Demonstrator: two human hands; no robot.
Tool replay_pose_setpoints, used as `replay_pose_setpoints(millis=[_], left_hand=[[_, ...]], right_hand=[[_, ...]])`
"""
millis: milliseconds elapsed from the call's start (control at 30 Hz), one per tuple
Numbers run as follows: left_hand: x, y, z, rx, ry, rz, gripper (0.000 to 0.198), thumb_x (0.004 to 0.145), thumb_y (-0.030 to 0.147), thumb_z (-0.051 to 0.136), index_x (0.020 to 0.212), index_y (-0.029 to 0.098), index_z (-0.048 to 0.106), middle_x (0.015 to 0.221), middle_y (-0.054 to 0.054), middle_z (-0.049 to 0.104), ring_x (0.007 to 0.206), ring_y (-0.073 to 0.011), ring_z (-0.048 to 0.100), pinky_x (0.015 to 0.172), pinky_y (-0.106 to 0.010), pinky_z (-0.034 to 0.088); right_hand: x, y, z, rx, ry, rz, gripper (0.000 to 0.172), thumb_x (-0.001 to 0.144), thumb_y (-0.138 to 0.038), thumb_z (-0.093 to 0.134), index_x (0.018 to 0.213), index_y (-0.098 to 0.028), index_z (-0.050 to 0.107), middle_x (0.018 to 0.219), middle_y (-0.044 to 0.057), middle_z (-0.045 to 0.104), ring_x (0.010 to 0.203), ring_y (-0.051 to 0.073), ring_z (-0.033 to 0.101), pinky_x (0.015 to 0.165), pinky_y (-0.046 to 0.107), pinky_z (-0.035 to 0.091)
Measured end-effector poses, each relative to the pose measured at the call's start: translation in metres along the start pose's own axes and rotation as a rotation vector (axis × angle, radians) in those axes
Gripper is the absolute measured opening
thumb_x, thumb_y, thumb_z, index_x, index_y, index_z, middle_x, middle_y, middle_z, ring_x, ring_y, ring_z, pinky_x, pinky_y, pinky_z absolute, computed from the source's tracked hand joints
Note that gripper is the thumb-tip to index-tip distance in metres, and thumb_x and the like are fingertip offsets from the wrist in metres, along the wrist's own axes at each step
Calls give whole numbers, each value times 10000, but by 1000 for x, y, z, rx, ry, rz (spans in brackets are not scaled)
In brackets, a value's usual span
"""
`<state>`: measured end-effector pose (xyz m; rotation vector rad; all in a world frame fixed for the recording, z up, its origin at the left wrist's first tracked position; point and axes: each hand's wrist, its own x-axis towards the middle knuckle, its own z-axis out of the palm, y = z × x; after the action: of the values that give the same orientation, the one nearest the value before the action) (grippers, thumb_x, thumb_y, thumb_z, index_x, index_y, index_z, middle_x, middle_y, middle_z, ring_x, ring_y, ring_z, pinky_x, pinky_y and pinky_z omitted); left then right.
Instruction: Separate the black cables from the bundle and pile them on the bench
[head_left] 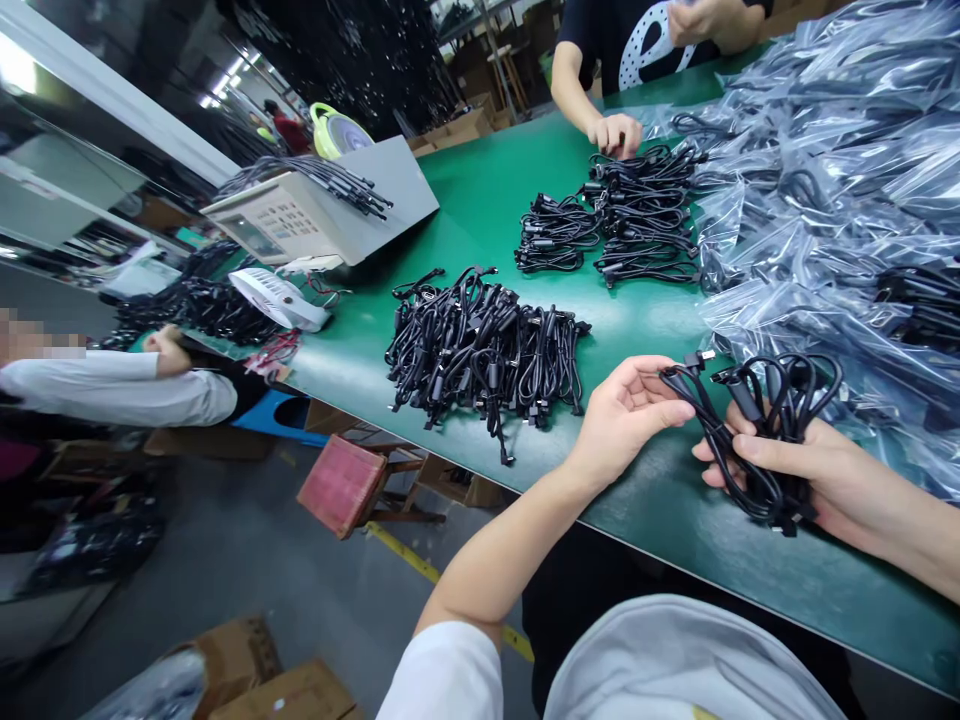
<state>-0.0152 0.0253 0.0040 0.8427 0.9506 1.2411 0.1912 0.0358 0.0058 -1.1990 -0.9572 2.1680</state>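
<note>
My right hand (795, 470) is closed around a coiled bundle of black cables (772, 410), held just above the green table (480, 200). My left hand (626, 410) pinches the loose strands of that bundle near their plug ends, fingers curled. A large heap of black cables (480, 350) lies on the table to the left of my hands. Further back lies another pile of coiled cables (622, 220).
Clear plastic bags with cables (825, 170) cover the table's right side. A person across the table rests a hand (619, 132) by the far pile. Another person's sleeve (120, 390) is at the left. A grey machine (322, 205), a small white fan (274, 298) and a wooden stool (345, 485) are at left.
</note>
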Motion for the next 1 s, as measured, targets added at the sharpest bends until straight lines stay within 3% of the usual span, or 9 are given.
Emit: replay_pose_setpoints(millis=[100,200,367,500,600,700,800,1000], left_hand=[[0,0,-3,12,-3,26,459,716,346,903,1088,226,662,992,-14,693,914,-153,633,920,-330,509],[-1,1,-4,9,-84,8,506,759,381,875,1189,244,647,1116,-37,682,1054,-186,628,1019,-352,481],[0,-2,-3,34,-28,-23,476,761,358,886,1132,219,623,1038,-29,674,968,-162,634,978,-333,496],[2,-5,-5,24,-48,-11,486,782,359,873,1170,218,617,1057,-36,694,962,-161,650,958,-331,510],[2,-4,-6,-4,-74,6,487,807,364,856,1205,237,607,1078,-29,697,963,-156,661,940,-320,520],[1,-4,-6,-23,-128,-48,500,796,372,868,1208,250,613,1037,-18,695,946,-165,677,927,-329,536],[1,-5,-4,-8,-177,-59,521,764,375,895,1194,249,629,1016,-18,693,941,-172,684,928,-330,546],[1,-9,1,121,-103,81,499,783,375,885,1191,249,627,1081,-17,654,937,-137,650,840,-261,548]], right_hand=[[2,1,1,-49,7,-93,332,726,-448,922,805,-230,684,816,57,794,811,271,784,759,354,608],[3,3,3,-131,5,-177,282,772,-427,895,838,-231,703,840,26,778,787,228,746,721,320,569],[5,8,1,-236,-18,-206,293,818,-458,851,951,-212,765,912,46,789,776,209,706,707,317,541],[6,9,2,-142,-33,-131,366,766,-480,883,1029,-246,782,977,53,797,814,235,724,688,331,563],[7,4,5,-75,-32,-135,364,696,-474,927,956,-258,792,900,32,789,805,231,721,672,314,557],[7,-1,7,-68,-40,-177,277,686,-429,934,759,-242,743,652,-34,679,597,142,594,564,257,463],[8,-5,10,-92,-46,-224,308,669,-355,937,632,-227,659,564,-62,599,536,111,499,520,245,384],[7,-9,17,-100,22,-139,354,572,-337,973,846,-245,769,779,-40,722,737,170,615,635,270,446]])
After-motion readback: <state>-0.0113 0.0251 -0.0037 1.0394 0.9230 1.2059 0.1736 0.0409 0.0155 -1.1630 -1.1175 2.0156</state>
